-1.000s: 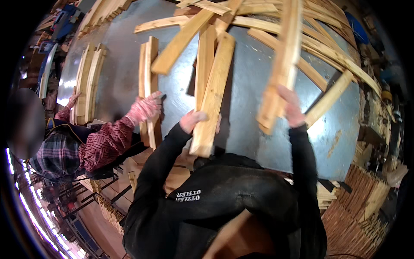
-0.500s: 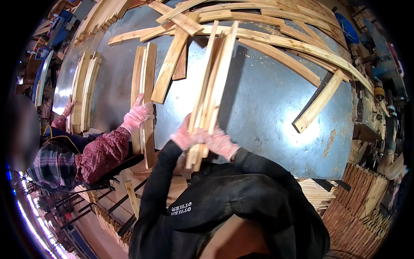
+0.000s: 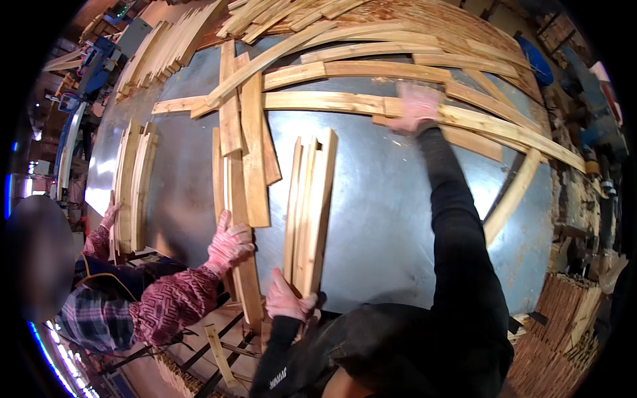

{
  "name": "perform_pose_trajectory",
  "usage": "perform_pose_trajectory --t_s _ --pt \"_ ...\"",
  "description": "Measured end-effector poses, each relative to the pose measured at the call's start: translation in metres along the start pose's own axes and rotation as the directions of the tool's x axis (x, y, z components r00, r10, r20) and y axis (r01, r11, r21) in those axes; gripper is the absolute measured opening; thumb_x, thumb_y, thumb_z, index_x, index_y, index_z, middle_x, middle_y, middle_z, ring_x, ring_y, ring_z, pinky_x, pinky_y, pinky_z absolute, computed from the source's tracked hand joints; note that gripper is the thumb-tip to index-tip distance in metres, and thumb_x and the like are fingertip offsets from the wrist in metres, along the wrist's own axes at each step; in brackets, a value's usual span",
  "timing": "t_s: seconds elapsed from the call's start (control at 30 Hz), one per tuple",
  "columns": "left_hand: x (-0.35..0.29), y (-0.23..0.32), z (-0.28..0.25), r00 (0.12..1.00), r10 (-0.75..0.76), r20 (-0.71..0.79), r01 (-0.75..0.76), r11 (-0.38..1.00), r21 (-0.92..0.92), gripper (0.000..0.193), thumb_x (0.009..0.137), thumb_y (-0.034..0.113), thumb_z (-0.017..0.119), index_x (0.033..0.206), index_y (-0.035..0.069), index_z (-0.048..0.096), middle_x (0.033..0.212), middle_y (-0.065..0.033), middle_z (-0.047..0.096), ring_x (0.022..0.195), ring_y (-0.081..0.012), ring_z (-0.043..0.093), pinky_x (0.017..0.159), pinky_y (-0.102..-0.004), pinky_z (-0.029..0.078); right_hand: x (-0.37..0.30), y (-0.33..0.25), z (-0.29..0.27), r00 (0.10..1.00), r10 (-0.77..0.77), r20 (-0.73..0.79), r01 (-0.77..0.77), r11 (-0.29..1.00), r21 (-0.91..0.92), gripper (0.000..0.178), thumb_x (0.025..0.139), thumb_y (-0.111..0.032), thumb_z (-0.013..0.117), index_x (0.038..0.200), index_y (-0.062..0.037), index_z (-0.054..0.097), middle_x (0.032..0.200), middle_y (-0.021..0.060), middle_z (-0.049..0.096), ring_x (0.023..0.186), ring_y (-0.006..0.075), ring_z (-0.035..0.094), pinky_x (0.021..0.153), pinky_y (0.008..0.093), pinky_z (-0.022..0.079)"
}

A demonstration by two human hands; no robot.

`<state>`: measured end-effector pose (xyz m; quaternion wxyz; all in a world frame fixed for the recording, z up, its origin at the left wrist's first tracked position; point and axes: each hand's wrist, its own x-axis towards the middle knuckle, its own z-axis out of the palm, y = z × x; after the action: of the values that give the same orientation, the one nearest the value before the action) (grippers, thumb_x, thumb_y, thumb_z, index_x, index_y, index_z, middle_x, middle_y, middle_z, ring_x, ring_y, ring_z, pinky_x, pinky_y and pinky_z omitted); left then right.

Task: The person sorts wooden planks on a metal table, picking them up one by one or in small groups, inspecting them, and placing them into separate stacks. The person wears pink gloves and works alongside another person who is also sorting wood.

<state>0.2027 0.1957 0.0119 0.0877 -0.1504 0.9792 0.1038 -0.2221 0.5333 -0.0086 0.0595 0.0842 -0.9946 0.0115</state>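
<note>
My left hand (image 3: 290,298), in a pink-and-white glove, grips the near end of a small bundle of wooden strips (image 3: 306,212). The bundle lies on the grey metal tabletop (image 3: 378,245), pointing away from me. With its arm stretched out, my right hand (image 3: 419,107) is over a long wooden strip (image 3: 332,101) at the far side. That gloved hand is smeared by motion, so its grip does not show. Beneath and beside it, a shorter board (image 3: 468,142) lies partly under the long strip.
At left, a co-worker's gloved hand (image 3: 229,245) rests on boards (image 3: 247,272); their other hand (image 3: 111,213) touches another bundle (image 3: 138,192). Loose strips (image 3: 385,69) cross at the back. A slanting board (image 3: 514,196) lies at right, with stacked wood (image 3: 557,312) below.
The bundle has come down from both hands onto the tabletop. My right hand has left it and reached far right; my left stays at its near end. The view has shifted.
</note>
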Motion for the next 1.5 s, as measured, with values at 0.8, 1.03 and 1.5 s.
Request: perform_pose_trajectory --t_s 0.8,1.03,1.5 --pt "0.022 -0.002 0.0 0.946 -0.294 0.136 0.297 0.955 -0.003 0.119 0.062 0.039 0.08 0.152 0.0 0.011 0.115 -0.0246 0.054 0.103 -0.041 0.054 0.087 -0.0501 0.045 -0.005 0.06 -0.131 0.835 -0.181 0.519 0.125 0.982 0.14 0.06 0.077 -0.025 0.066 0.132 -0.0052 0.051 0.111 0.0195 0.064 0.107 0.0367 0.061 0.09 0.0447 0.049" --pt "0.048 0.093 -0.024 0.961 0.219 -0.168 -0.266 0.897 -0.354 0.096 0.08 0.021 0.076 0.148 -0.01 0.016 0.138 -0.0273 0.044 0.124 -0.0391 0.048 0.106 -0.0483 0.039 -0.22 0.136 -0.142 0.383 -0.323 0.866 -0.923 -0.09 0.374 0.058 0.081 -0.021 0.076 0.127 0.0047 0.05 0.108 0.0165 0.065 0.09 0.0274 0.069 0.084 0.0457 0.059" --pt "0.104 0.249 0.088 0.895 0.374 0.242 0.069 0.421 -0.905 0.066 0.082 0.028 0.074 0.135 0.001 0.045 0.109 -0.0147 0.066 0.1 -0.0262 0.064 0.088 -0.0372 0.051 -0.148 0.112 -0.047 0.915 0.356 -0.191 -0.058 0.582 0.811 0.048 0.098 -0.045 0.054 0.111 0.0006 0.057 0.09 0.0077 0.061 0.078 0.0183 0.059 0.07 0.0337 0.05"
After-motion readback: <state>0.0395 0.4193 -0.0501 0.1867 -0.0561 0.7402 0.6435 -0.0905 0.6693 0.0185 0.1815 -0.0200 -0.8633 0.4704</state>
